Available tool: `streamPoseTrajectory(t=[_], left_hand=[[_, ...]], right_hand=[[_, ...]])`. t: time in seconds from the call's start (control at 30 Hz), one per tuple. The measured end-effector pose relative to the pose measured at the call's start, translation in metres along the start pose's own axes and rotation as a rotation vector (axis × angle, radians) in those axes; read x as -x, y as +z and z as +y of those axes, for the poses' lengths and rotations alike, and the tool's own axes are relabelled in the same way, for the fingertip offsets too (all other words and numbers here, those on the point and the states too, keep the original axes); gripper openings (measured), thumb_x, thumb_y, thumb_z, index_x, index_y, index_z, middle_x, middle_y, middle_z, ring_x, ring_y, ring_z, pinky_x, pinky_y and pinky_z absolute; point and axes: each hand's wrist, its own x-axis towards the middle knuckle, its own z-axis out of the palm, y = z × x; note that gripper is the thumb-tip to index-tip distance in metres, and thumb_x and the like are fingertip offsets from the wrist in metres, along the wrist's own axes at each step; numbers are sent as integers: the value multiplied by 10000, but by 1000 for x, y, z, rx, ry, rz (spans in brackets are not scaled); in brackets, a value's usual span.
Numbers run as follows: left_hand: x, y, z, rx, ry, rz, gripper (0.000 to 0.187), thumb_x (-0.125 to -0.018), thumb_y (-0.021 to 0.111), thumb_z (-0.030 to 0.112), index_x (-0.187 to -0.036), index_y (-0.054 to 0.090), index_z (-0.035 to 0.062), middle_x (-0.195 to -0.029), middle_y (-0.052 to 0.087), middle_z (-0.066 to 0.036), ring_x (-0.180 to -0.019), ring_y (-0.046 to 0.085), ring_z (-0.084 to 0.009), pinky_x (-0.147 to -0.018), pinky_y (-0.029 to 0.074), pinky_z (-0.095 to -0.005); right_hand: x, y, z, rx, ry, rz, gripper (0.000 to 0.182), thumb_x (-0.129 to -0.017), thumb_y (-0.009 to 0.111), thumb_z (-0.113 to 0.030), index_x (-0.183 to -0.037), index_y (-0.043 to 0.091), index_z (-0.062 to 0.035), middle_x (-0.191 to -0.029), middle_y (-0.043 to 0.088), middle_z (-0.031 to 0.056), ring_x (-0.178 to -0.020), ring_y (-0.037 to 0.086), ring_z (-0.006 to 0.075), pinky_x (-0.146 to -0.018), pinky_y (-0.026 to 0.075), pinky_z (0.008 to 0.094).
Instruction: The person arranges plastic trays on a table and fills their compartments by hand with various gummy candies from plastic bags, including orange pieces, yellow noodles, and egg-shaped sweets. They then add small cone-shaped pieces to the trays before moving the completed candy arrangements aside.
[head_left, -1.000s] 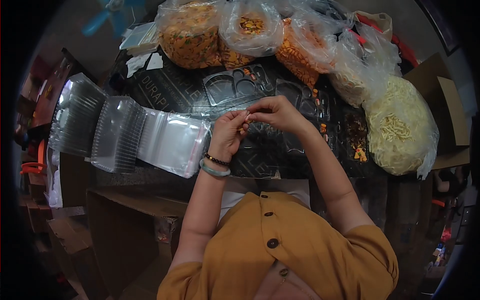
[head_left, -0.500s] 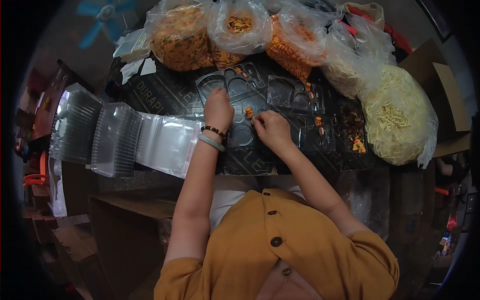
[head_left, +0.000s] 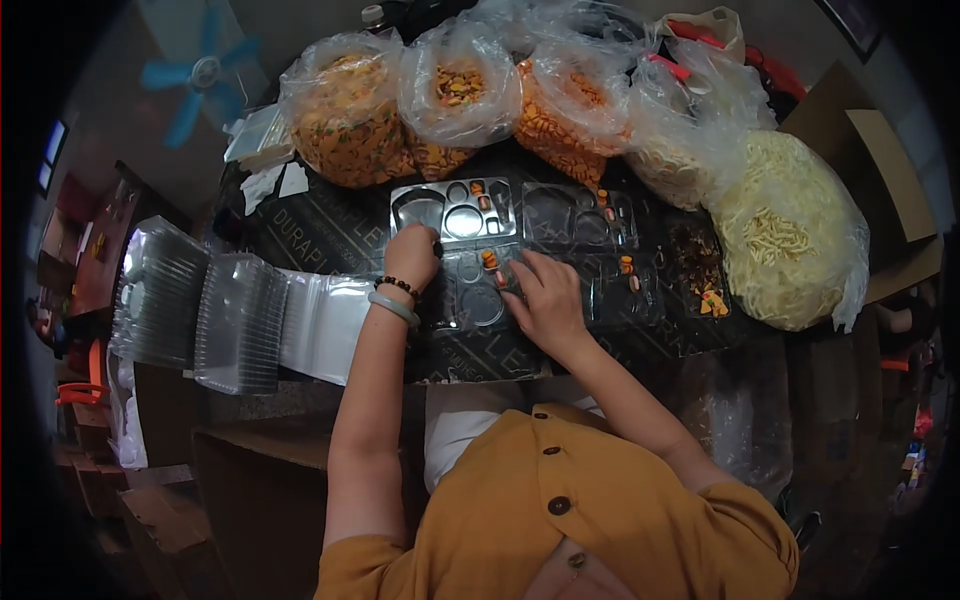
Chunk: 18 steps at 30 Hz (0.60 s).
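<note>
My left hand (head_left: 413, 255) is closed, its fingers curled over the near edge of the far-left clear plastic tray (head_left: 463, 222); whatever is in its fingertips is hidden. Above the near-left clear tray (head_left: 485, 308), my right hand (head_left: 548, 300) has thumb and fingers apart, with nothing visible between them. Small orange burger-like pieces (head_left: 488, 259) and pink-and-white pieces sit in that tray's small compartments, beside my right fingertips. Similar small pieces (head_left: 603, 198) lie in the far-right tray (head_left: 560, 222) and the near-right tray (head_left: 610, 312).
Open plastic bags of small orange pieces (head_left: 350, 140), mixed pieces (head_left: 460, 85) and pale sticks (head_left: 780, 235) line the back and right. Stacked clear trays (head_left: 235, 320) and flat plastic bags (head_left: 325, 320) lie left. A dark container (head_left: 697, 250) holds brown pieces. Cardboard box (head_left: 260, 470) below.
My left hand has come down towards me, off the far-left tray's middle to its near edge. My right hand's pinched fingers have spread apart. The camera view has shifted.
</note>
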Motion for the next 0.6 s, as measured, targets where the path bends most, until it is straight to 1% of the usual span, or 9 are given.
streamPoseTrajectory(t=[0.07, 0.13, 0.2, 0.23, 0.27, 0.33, 0.37, 0.43, 0.6], left_hand=[[0, 5, -3, 27, 11, -9, 253, -714, 580, 6, -936, 680, 73, -960, 622, -129, -902, 588, -327, -784, 480, -388], [-1, 1, -2, 47, 31, -2, 245, -740, 588, 36, -974, 658, 39, -939, 628, -161, -883, 596, -339, -771, 486, -392], [-2, 5, -4, 285, 42, 188, 257, -765, 616, 87, -1008, 636, 5, -891, 636, -181, -827, 623, -317, -729, 497, -376], [-4, 6, -2, 500, -44, 257, 153, -811, 615, 131, -846, 617, -18, -790, 636, -155, -711, 623, -280, -634, 494, -353], [-7, 4, -5, 490, -49, 271, 153, -811, 615, 131, -846, 617, -18, -790, 636, -155, -711, 623, -280, -634, 494, -353], [-11, -25, 6, 1319, -438, -27, 244, -862, 610, 230, -805, 584, -7, -734, 618, -94, -612, 591, -176, -537, 458, -258], [-16, -28, -1, 1506, -399, -60, 259, -897, 571, 262, -819, 556, 15, -724, 582, -51, -626, 553, -102, -507, 417, -196], [-28, -46, 3, 1776, -359, -125, 198, -893, 574, 203, -879, 555, 7, -762, 585, -68, -679, 574, -121, -553, 450, -206], [-73, -86, 32, 1655, -205, -54, 320, -846, 572, 6, -1135, 471, -87, -934, 598, -122, -827, 618, -182, -732, 521, -278]], right_hand=[[12, -6, 4, 122, 46, -104, 468, -790, 641, -269, -1193, 511, -72, -1263, 452, 180, -1198, 421, 320, -967, 325, 480], [18, -1, 10, 84, 49, -170, 481, -792, 643, -266, -1208, 502, -72, -1291, 426, 184, -1229, 383, 331, -989, 296, 503], [15, 2, 14, 46, 41, -241, 494, -794, 644, -263, -1223, 493, -71, -1318, 400, 188, -1261, 345, 342, -1012, 267, 527], [12, 2, 14, 35, 34, -221, 488, -791, 649, -251, -1217, 496, -66, -1314, 406, 185, -1253, 356, 343, -1012, 268, 528], [11, 2, 15, 24, 31, -203, 483, -789, 654, -240, -1210, 499, -62, -1310, 412, 182, -1244, 367, 344, -1012, 268, 529], [10, -5, 16, -33, 29, -179, 467, -789, 652, -229, -1198, 506, -57, -1310, 414, 180, -1240, 374, 342, -1011, 268, 530], [9, -10, 18, -80, 38, -158, 451, -790, 650, -219, -1186, 514, -53, -1310, 415, 178, -1237, 381, 341, -1010, 268, 532], [11, -21, 24, -122, 47, -138, 432, -787, 650, -203, -1170, 524, -49, -1310, 417, 176, -1233, 387, 339, -1009, 268, 531], [27, -52, 36, -156, 100, -88, 391, -770, 657, -172, -1123, 551, -40, -1299, 431, 170, -1228, 398, 336, -1011, 256, 535]])
